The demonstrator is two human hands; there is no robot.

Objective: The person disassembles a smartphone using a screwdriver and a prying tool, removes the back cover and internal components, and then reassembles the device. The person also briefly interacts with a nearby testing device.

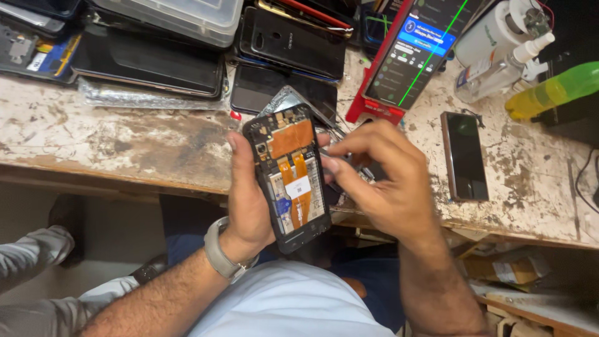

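opened black phone (290, 178), orange flex cables exposed, upright above the bench edge

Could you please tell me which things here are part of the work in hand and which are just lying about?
In hand:
- opened phone, held in left hand
- right hand at its edge

Lying about:
- dark phone on the table
- lit phone
- spray bottle
- green bottle
- stacked phones

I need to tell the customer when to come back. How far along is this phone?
Done: the opened phone has its back cover off, inner parts and orange ribbon cables exposed. In hand: left hand grips it; right hand pinches at its edge. Left: it is not yet closed up.
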